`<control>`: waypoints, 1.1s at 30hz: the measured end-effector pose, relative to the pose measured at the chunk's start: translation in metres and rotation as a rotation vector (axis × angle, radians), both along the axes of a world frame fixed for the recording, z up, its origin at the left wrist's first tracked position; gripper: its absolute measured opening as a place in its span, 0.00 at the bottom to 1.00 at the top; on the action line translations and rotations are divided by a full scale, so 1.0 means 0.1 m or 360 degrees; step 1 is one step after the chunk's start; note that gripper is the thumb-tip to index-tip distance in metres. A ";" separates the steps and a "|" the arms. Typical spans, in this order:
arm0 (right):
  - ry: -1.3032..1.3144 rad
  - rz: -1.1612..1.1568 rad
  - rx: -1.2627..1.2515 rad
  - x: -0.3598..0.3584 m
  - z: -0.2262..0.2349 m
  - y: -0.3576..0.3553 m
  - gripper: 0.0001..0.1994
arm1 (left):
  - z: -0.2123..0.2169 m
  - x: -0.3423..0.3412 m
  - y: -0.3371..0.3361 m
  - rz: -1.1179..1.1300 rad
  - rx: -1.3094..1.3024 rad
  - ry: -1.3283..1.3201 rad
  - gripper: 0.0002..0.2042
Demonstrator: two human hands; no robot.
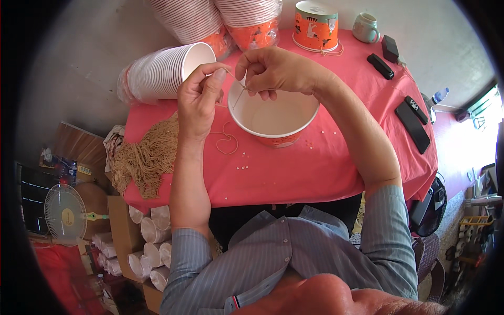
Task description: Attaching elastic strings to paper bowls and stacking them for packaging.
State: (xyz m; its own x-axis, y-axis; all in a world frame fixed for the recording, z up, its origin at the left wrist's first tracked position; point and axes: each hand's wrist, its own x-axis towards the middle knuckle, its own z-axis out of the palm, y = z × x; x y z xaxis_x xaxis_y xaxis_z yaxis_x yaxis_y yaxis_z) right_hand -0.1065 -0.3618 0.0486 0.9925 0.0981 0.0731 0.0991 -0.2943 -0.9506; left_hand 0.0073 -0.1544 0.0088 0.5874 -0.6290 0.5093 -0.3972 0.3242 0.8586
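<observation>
My left hand (202, 94) pinches a thin tan string (235, 79) between thumb and fingertips, over the left rim of a white-lined paper bucket (275, 115). My right hand (278, 72) reaches across the bucket's far rim, its fingers closed on the same string where it looks looped or knotted. A short length of string hangs down inside the bucket's left wall. The bucket stands upright with its mouth toward me, and its orange printed outside shows at the front. Beside its left side, more string (227, 146) curls on the cloth.
Left lies a heap of cut tan strings (147, 157), below a nested stack of buckets (168, 68) on its side. Wrapped stacks (257, 31) stand behind. An upturned orange bucket (316, 29), mug (366, 28), stapler (380, 66) and phone (412, 126) occupy the right. Small paper dots lie scattered.
</observation>
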 end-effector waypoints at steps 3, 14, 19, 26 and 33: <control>-0.0003 0.0011 -0.0024 0.00 0.00 -0.01 0.14 | 0.00 0.00 -0.01 0.0003 -0.0065 0.0007 0.08; 0.0090 -0.0208 -0.0249 -0.18 0.21 0.05 0.15 | -0.03 0.05 -0.02 0.0085 -0.0077 -0.0082 0.08; 0.0005 -0.0143 -0.0012 -0.36 0.41 -0.06 0.14 | -0.10 0.18 0.00 0.0025 -0.0075 -0.0001 0.08; -0.0243 -0.0026 0.0105 -0.29 0.34 -0.19 0.12 | -0.03 -0.06 -0.05 0.0193 -0.0007 -0.0515 0.10; -0.0293 -0.0079 -0.0096 -0.25 0.32 -0.05 0.08 | -0.04 -0.26 -0.10 0.0335 0.0106 -0.0680 0.08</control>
State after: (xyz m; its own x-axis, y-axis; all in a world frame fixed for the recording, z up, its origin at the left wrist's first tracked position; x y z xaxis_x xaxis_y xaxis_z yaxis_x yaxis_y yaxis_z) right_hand -0.1317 -0.3667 0.0809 0.9666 0.0589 0.2493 0.2536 -0.3591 -0.8982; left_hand -0.0182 -0.1641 0.0049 0.4523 -0.5583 0.6955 -0.7702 0.1488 0.6202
